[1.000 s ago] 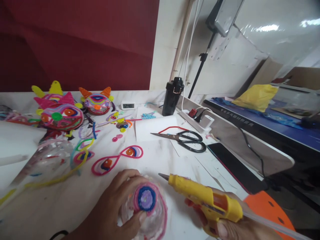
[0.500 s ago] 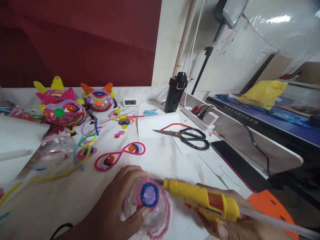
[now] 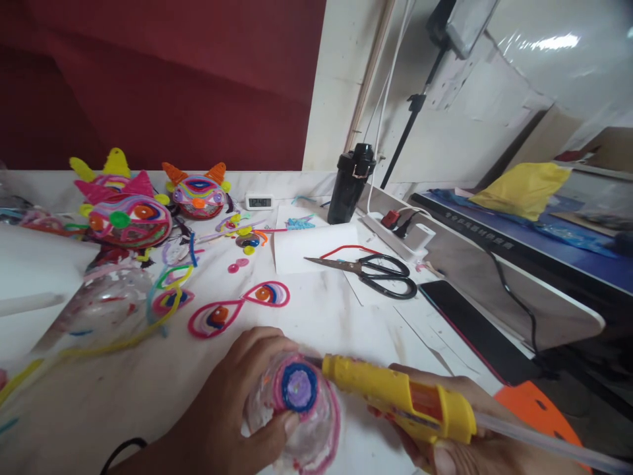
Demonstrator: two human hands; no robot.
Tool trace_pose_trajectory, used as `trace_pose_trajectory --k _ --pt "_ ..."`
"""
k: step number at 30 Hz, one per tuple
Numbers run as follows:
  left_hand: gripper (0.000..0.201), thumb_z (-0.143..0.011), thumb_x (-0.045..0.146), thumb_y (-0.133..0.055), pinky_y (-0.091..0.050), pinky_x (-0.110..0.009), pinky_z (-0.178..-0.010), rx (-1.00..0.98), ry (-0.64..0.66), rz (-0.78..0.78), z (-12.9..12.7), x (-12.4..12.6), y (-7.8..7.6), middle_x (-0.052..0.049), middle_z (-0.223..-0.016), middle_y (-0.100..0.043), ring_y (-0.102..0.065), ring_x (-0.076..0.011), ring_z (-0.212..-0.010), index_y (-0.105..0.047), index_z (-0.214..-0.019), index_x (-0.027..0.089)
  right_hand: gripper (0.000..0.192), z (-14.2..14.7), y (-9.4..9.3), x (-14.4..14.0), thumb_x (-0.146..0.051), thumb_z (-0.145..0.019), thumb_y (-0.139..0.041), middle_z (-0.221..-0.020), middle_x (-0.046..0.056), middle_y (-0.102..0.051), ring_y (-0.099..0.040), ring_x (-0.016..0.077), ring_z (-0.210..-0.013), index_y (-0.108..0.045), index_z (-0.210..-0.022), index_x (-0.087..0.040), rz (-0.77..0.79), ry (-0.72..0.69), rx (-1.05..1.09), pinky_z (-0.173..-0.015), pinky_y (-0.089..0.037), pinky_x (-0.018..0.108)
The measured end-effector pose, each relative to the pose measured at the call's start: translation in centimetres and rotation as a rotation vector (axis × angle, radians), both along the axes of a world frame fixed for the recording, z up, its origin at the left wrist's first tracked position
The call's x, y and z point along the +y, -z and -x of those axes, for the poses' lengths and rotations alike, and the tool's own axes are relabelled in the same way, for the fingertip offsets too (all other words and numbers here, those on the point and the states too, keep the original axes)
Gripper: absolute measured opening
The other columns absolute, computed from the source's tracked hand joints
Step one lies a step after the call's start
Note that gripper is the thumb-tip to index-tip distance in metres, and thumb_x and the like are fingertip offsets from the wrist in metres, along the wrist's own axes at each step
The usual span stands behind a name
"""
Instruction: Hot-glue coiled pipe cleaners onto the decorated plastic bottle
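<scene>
My left hand (image 3: pixel 232 409) grips a clear plastic bottle piece (image 3: pixel 301 412) at the near edge of the white table (image 3: pixel 321 316). Its top carries a coil of pink, blue and purple pipe cleaner. My right hand (image 3: pixel 475 442) holds a yellow glue gun (image 3: pixel 400 399) with a clear glue stick trailing out to the right. The gun's nozzle touches the right rim of the coil. Beyond my hands lies a pink pipe-cleaner pair of eye shapes (image 3: pixel 237 307).
Black scissors (image 3: pixel 376 272) lie on white paper, with a black phone (image 3: pixel 469 330) to their right. Finished pipe-cleaner masks (image 3: pixel 128 214) stand at the back left, above a clear bottle (image 3: pixel 99 310). A black flask (image 3: pixel 351 185), small clock (image 3: pixel 258 201) and power strip (image 3: pixel 395 231) stand further back.
The glue gun has moved left, bringing its nozzle from clear of the coil onto its right rim. My left hand has kept its hold on the bottle piece.
</scene>
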State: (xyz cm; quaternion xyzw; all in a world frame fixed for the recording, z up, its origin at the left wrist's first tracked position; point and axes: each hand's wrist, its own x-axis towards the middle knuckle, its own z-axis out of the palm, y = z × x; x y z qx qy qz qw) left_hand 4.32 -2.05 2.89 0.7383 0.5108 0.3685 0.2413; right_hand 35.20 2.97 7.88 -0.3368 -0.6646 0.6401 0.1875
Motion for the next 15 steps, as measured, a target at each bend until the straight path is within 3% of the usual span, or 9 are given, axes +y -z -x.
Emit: trace_pose_trajectory --k 5,15 --pt "0.061 -0.072 0.016 -0.061 -0.051 -0.041 -0.108 -0.018 0.003 0.002 -0.1 0.0 0.2 -0.003 -0.131 -0.063 -0.06 -0.028 -0.124 -0.056 -0.13 0.033 0.039 0.1 0.3 0.2 -0.057 -0.086 -0.075 -0.086 0.004 -0.063 -0.059 0.0204 -0.077 -0.076 -0.107 -0.023 0.079 -0.03 -0.035 -0.07 -0.053 0.033" --pt "0.058 -0.073 0.018 -0.06 -0.05 -0.042 -0.106 -0.049 -0.022 0.025 -0.3 0.0 0.2 -0.003 -0.129 -0.062 -0.058 -0.0279 -0.122 -0.057 -0.129 0.032 0.039 0.4 1.0 0.2 -0.06 -0.083 -0.076 -0.08 0.003 -0.06 -0.056 0.0193 -0.07 -0.074 -0.099 -0.025 0.06 0.015 -0.001 -0.059 -0.05 0.032"
